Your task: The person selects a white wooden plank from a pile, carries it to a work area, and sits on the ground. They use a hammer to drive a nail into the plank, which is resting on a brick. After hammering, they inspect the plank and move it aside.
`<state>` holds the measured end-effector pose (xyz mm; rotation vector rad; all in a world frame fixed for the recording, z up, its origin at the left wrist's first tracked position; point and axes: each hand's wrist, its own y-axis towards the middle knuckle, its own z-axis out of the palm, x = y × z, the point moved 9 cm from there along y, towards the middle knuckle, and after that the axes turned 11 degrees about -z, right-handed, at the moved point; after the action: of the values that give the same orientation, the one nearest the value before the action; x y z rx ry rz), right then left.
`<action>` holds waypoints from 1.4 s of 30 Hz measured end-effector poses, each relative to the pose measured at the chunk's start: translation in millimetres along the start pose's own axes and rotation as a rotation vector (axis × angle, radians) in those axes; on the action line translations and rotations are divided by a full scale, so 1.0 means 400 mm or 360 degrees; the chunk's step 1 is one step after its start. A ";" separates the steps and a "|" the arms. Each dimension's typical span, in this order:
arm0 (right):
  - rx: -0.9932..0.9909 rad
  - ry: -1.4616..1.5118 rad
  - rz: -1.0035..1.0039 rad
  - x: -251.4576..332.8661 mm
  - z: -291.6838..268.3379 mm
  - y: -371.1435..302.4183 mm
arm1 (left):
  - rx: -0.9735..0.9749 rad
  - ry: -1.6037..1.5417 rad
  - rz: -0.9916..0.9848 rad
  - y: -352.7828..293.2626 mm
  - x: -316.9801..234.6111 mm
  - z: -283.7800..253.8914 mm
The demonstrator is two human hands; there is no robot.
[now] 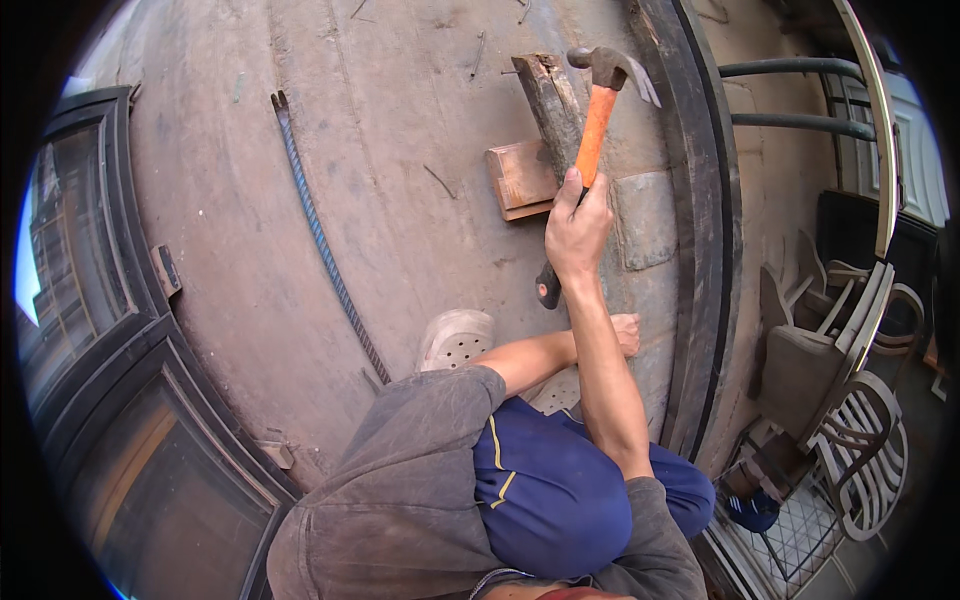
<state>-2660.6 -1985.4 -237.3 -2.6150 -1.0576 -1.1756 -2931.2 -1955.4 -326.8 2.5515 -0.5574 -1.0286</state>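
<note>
Right hand [577, 226]: clenched around the orange handle of a claw hammer [598, 115], raised over the concrete floor [400, 200]; the palm side is hidden.
Hammer: the steel head is seen just beyond the far end of the wooden plank [556, 110]; the black handle butt is seen sticking out below the right hand.
Left hand [626, 332]: mostly covered by the right forearm; only its edge is seen on the floor below the plank, so its grip cannot be told.
Wooden block [521, 178]: laid flat, touching the plank's left side.
Plank: its near end is hidden behind the right hand.
Rebar [325, 240]: laid on the floor well left of the plank; its lower end is cut off by the knee.
Sandal [456, 338]: partly covered by the leg, below and left of the plank.
Chairs [840, 400]: stacked beyond the black frame right of the plank, bent by the lens.
</note>
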 end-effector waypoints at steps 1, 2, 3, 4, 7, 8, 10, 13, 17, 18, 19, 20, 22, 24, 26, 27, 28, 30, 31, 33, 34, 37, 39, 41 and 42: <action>-0.0090 0.0041 -0.0036 0.015 -0.005 0.006 | -0.0031 0.0023 0.0016 -0.004 -0.002 -0.020; -0.0178 0.0083 -0.0071 0.031 -0.013 0.012 | -0.0062 0.0046 0.0030 -0.008 -0.003 -0.040; -0.0241 0.0087 -0.0103 0.054 -0.030 0.022 | -0.0101 0.0071 0.0040 -0.005 -0.004 -0.063; -0.0349 0.0031 -0.0222 0.082 -0.044 0.026 | 0.0006 0.0109 0.0050 -0.005 -0.005 -0.066; -0.0583 -0.0174 -0.0442 0.125 -0.062 0.022 | 0.0308 0.0220 0.0134 0.015 -0.020 -0.072; -0.0336 -0.0239 -0.0181 0.055 -0.007 0.032 | 0.0404 0.0259 0.0179 0.027 -0.029 -0.071; 0.0182 -0.0303 0.0337 -0.049 0.123 0.031 | 0.0476 0.0311 0.0176 0.023 -0.030 -0.056; 0.0212 -0.0250 0.0306 -0.007 0.095 0.037 | 0.0230 0.0380 0.0122 -0.003 -0.022 -0.050; -0.0159 -0.0163 0.0029 0.061 0.008 0.008 | 0.0156 0.0345 0.0089 0.008 -0.010 -0.074; -0.0237 -0.0128 -0.0033 0.088 -0.018 0.004 | 0.0185 0.0310 0.0085 0.001 -0.013 -0.069; -0.0320 -0.0087 -0.0106 0.128 -0.045 0.014 | 0.0212 0.0288 0.0082 -0.005 -0.007 -0.065; -0.0404 -0.0044 -0.0177 0.154 -0.062 0.016 | 0.0240 0.0266 0.0078 -0.014 -0.002 -0.061; -0.0492 -0.0085 -0.0270 0.144 -0.063 0.021 | 0.0282 0.0226 0.0108 -0.002 -0.008 -0.062; -0.0478 -0.0149 -0.0255 0.061 -0.011 0.010 | 0.0329 0.0208 0.0145 0.015 -0.015 -0.070; 0.0137 -0.0368 0.0295 -0.087 0.101 0.002 | 0.0381 0.0192 0.0173 0.018 -0.029 -0.080; 0.0150 -0.0366 0.0380 -0.086 0.090 -0.005 | 0.0399 0.0196 0.0161 0.013 -0.035 -0.069; 0.0168 -0.0338 0.0441 -0.070 0.084 -0.003 | 0.0420 0.0229 0.0132 0.007 -0.025 -0.055; 0.0033 -0.0191 0.0342 -0.029 0.040 -0.008 | 0.0375 0.0230 0.0078 -0.012 -0.020 -0.032; -0.0024 -0.0129 0.0320 -0.020 0.011 -0.031 | 0.0312 0.0201 0.0049 -0.025 -0.024 -0.024; 0.0032 -0.0118 0.0284 -0.013 -0.057 -0.034 | 0.0162 0.0144 0.0078 -0.011 0.002 -0.058; 0.0072 -0.0084 0.0243 0.016 -0.083 -0.025 | 0.0356 0.0363 0.0027 -0.017 0.024 -0.018; 0.0299 -0.0489 0.0091 -0.098 -0.244 -0.002 | 0.0202 0.0535 0.0338 -0.014 -0.045 -0.074; 0.0544 -0.0863 -0.0053 -0.138 -0.335 0.028 | 0.0391 0.0273 0.0199 -0.025 -0.047 -0.100; 0.0783 -0.1171 -0.0154 -0.167 -0.384 0.029 | 0.0445 0.0287 0.0192 -0.083 -0.048 -0.120; 0.0908 -0.1291 -0.0142 -0.192 -0.405 0.016 | 0.0390 0.0278 0.0206 -0.125 -0.057 -0.135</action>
<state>-2794.1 -2088.2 -175.3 -2.5536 -1.3505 0.2563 -2896.1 -1892.7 -298.5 2.7368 -0.8318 -0.7234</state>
